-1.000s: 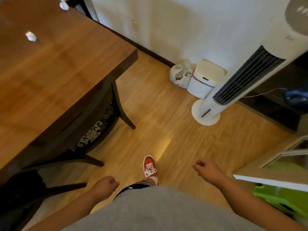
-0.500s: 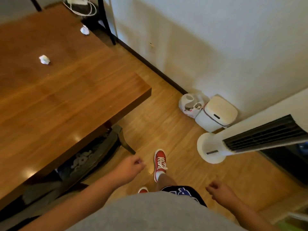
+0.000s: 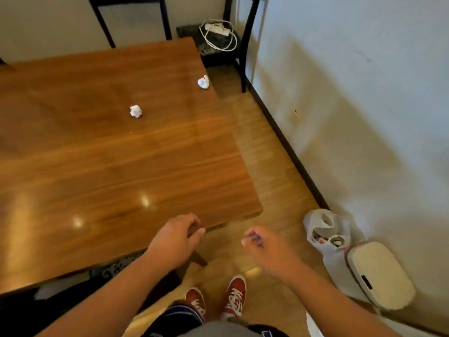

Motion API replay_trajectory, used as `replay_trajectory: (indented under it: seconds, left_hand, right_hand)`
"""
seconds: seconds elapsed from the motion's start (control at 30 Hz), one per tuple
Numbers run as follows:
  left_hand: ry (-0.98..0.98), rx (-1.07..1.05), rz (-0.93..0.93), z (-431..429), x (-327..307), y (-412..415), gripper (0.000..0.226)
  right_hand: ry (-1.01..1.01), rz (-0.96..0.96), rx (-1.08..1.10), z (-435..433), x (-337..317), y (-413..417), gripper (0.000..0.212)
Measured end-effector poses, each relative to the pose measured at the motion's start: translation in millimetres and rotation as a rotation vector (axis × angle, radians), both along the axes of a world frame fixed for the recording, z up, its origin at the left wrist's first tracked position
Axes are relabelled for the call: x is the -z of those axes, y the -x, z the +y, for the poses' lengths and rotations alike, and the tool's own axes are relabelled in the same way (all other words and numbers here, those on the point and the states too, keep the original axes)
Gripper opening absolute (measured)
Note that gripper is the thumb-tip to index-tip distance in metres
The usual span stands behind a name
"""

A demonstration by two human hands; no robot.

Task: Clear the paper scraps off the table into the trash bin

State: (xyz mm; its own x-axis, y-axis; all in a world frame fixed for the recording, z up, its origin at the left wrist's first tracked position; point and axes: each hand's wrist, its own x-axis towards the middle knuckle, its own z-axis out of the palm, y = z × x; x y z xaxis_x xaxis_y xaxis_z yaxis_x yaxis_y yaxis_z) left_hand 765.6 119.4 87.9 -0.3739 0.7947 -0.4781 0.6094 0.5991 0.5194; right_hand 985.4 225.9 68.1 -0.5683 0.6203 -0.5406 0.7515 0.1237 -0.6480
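Two crumpled white paper scraps lie on the brown wooden table point(image 3: 102, 166): one scrap point(image 3: 135, 111) near the middle, another scrap point(image 3: 203, 82) at the far right edge. The white lidded trash bin point(image 3: 379, 273) stands on the floor at the right by the wall, its lid closed. My left hand point(image 3: 177, 237) hovers over the table's near right corner, fingers loosely curled, nothing visible in it. My right hand point(image 3: 262, 242) is over the floor just right of that corner, fingers also curled and empty.
A grey plastic bag point(image 3: 325, 229) with items sits beside the bin. A black-legged stand with a white power strip and cable point(image 3: 217, 32) is past the table's far end. My red shoes point(image 3: 235, 297) are on the wooden floor. A dark chair is under the table's near edge.
My view has swung left toward the table, so the bin has shifted to the lower right and the fan is out of view. Both hands have risen toward the table's near corner.
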Motion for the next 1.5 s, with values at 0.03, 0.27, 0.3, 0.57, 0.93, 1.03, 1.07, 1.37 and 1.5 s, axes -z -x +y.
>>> replay_trajectory:
  seconds: [0.03, 0.27, 0.3, 0.57, 0.93, 1.03, 1.07, 1.37, 1.5]
  left_hand:
    - [0.006, -0.014, 0.065, 2.1, 5.6, 10.8, 0.030]
    - [0.162, 0.041, 0.298, 19.1, 63.5, 87.0, 0.081]
    - [0.173, 0.051, 0.305, 22.4, 71.8, 95.2, 0.085]
    - [0.104, 0.070, 0.418, 66.6, 107.6, 144.0, 0.105]
    - [0.007, -0.232, 0.453, 148.2, 120.3, 175.8, 0.107]
    - [-0.017, -0.403, 0.449, 170.6, 122.5, 184.7, 0.111]
    - [-0.033, -0.449, 0.448, 178.2, 122.8, 189.0, 0.112]
    - [-0.220, -0.835, 0.452, 229.3, 128.6, 266.8, 0.110]
    - [-0.260, -0.914, 0.504, 239.0, 133.9, 296.7, 0.100]
  right_hand:
    - [-0.022, 0.016, -0.030, 12.6, -2.4, 18.5, 0.025]
    - [-0.224, -0.008, -0.190, 79.7, 8.7, 129.4, 0.034]
    - [-0.244, -0.016, -0.187, 88.0, 11.1, 140.8, 0.035]
    - [-0.381, -0.050, -0.095, 163.9, 31.0, 220.6, 0.044]
    - [-0.713, 0.023, -0.089, 325.9, 45.5, 350.5, 0.069]
    - [-0.763, 0.054, -0.121, 360.8, 47.0, 379.2, 0.073]
    - [-0.781, 0.064, -0.141, 370.4, 48.4, 387.0, 0.072]
    - [-0.721, 0.097, -0.291, 403.1, 85.9, 426.7, 0.056]
    - [-0.710, 0.210, -0.324, 398.0, 101.5, 424.1, 0.038]
